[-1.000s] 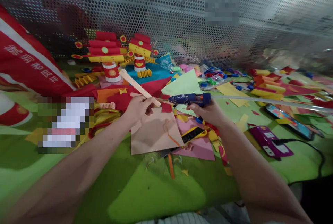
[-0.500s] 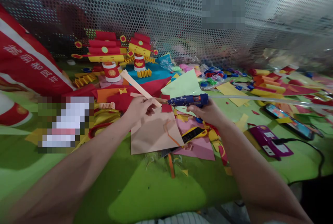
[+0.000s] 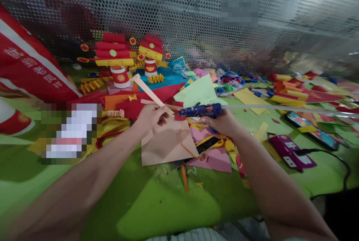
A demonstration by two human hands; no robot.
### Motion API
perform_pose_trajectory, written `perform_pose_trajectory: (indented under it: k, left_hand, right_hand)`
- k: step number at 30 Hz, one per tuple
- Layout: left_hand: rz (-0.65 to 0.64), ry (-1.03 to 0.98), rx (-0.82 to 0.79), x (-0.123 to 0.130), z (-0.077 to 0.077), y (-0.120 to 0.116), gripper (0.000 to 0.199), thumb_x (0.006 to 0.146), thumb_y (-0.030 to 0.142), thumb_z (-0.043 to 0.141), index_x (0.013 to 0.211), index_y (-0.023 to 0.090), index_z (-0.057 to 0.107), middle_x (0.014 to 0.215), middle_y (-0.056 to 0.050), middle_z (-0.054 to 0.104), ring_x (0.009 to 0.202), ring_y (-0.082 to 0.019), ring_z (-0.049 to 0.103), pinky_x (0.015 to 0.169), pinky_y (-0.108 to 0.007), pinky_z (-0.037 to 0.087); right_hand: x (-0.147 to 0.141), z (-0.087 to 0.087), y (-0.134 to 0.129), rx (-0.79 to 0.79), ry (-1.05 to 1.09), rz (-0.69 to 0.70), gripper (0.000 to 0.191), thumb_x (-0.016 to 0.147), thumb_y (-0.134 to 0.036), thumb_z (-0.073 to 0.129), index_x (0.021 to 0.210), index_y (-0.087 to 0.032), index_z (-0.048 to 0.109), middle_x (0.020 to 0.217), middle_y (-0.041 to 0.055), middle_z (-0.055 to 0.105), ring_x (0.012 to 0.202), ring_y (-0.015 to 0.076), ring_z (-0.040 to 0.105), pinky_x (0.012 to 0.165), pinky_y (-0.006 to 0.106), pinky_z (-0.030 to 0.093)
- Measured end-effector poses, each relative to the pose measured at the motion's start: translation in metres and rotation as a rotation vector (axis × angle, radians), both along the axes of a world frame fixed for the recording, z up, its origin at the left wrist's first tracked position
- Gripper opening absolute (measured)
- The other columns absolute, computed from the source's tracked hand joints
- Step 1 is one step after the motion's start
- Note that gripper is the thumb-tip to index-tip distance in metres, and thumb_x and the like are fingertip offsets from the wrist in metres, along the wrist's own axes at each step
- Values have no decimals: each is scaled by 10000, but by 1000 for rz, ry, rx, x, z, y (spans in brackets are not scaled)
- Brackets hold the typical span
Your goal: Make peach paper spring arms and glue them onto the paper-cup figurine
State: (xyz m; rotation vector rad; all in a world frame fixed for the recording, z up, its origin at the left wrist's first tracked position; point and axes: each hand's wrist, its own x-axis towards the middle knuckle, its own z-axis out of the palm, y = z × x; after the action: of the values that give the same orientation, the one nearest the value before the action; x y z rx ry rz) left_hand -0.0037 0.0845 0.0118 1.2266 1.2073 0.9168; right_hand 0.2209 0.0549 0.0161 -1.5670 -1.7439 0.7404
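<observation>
Between the fingers of my left hand (image 3: 153,117) is a pale peach paper strip (image 3: 151,92), slanting up to the left. A second peach strip runs under it, crossing near my fingers. My right hand (image 3: 224,123) grips a blue hot glue gun (image 3: 200,110); its nozzle points left and sits at the near end of the strip. A long clear glue stick (image 3: 269,107) sticks out of the gun's back. Below my hands lies a sheet of peach paper (image 3: 168,145), with a yellow and black box cutter (image 3: 210,144) partly under its right edge.
Two red and yellow paper-cup figures (image 3: 121,76) stand at the back left. A pale green sheet (image 3: 200,90) lies behind the gun. To the right are a purple power strip (image 3: 291,151) with a plugged-in cord and a phone (image 3: 311,130). Scraps cover much of the green table (image 3: 168,211).
My right hand has moved the glue gun slightly left and down, bringing its nozzle to the strip's end. My left hand stays nearly still with the strip.
</observation>
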Motion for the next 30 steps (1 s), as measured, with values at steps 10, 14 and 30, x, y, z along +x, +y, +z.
perform_pose_trajectory:
  k: [10,14,30]
  left_hand:
    - [18,11,-22,1,-2,0,189,716,194,531,561,131,620,512,-1,569,370,-71,487,390,-200,372]
    - [9,4,-23,1,0,-1,178,707,190,542,560,128,622,501,4,559,366,-68,483,388,-197,373]
    - [-3,1,-33,0,-2,1,197,717,198,531,556,125,617,500,6,556,363,-71,491,378,-196,377]
  right_hand:
    - [-1,0,1,0,-22,70,365,611,-528,610,580,-186,488,502,-35,398,507,102,336,474,257,312]
    - [1,-2,2,-15,-32,31,365,602,-525,616,591,-184,490,506,-41,393,506,98,322,478,259,311]
    - [0,3,-1,-29,-62,81,325,622,-501,618,606,-186,543,485,-13,517,489,133,465,463,255,375]
